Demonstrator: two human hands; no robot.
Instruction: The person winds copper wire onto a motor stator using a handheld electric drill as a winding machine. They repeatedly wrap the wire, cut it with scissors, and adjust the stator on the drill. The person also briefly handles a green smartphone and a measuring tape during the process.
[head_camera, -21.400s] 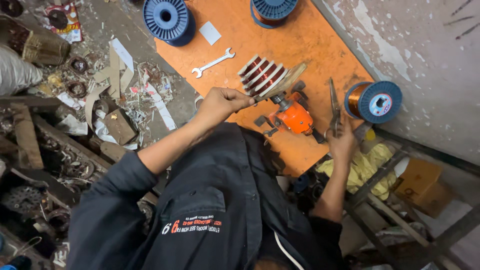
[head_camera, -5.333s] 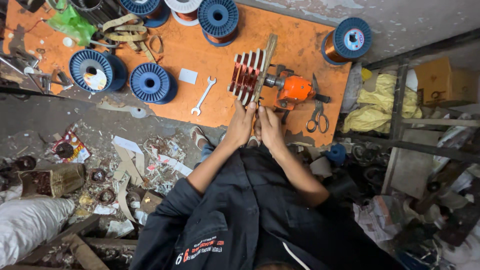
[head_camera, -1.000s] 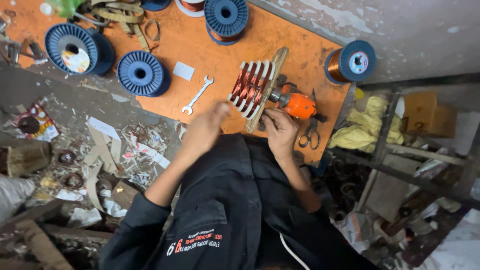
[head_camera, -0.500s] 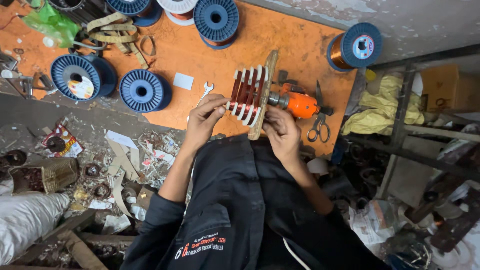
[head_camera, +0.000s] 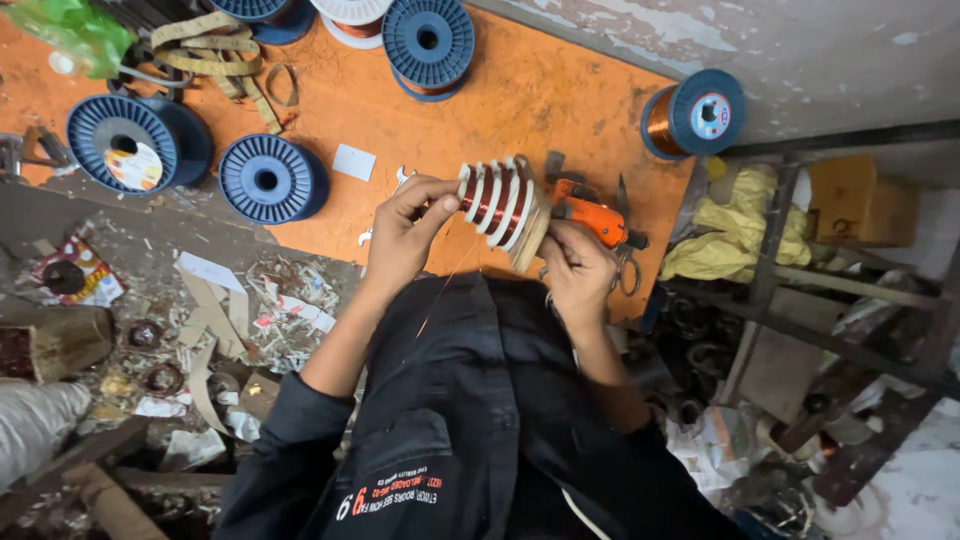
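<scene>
A wooden winding former (head_camera: 497, 203) with several white ribs and red-brown copper coils is held over the orange board (head_camera: 560, 100). My left hand (head_camera: 400, 232) pinches its left end with thumb and fingers. My right hand (head_camera: 578, 268) holds the wooden block end at the right, beside an orange hand tool (head_camera: 590, 212). A thin copper wire (head_camera: 432, 308) trails from the former down across my dark jacket.
Blue spools (head_camera: 268, 180) (head_camera: 135, 145) (head_camera: 428, 42) lie on the board, with a copper-wire spool (head_camera: 690, 115) at its right edge. A wrench (head_camera: 402, 178), white card (head_camera: 353, 162), scissors (head_camera: 628, 268) and strap bundle (head_camera: 215, 60) lie nearby. Yellow cloth (head_camera: 735, 228) and a box (head_camera: 860, 200) sit on the metal rack; scrap litters the floor.
The former has turned from nearly upright to lying across between my hands. My left hand moved up to grip its left end; my right hand shifted to its wooden end.
</scene>
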